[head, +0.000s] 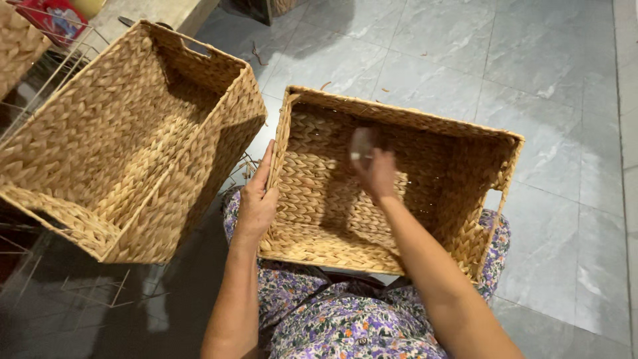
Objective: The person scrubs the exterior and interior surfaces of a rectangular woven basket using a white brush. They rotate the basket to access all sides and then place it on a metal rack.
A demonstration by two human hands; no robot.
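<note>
Left hand (256, 203) grips basket (399, 126) wall; right hand (375, 173) inside clutches blurred object (362, 143).

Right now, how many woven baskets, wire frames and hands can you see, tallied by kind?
Woven baskets: 3, one on the lap, one beside it, one at the top-left corner
Bare wire frames: 1
Hands: 2, left hand, right hand
Total: 6

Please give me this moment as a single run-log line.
left hand: grips side wall of woven basket on lap | right hand: inside, holds small blurred object | second woven basket: left
</note>
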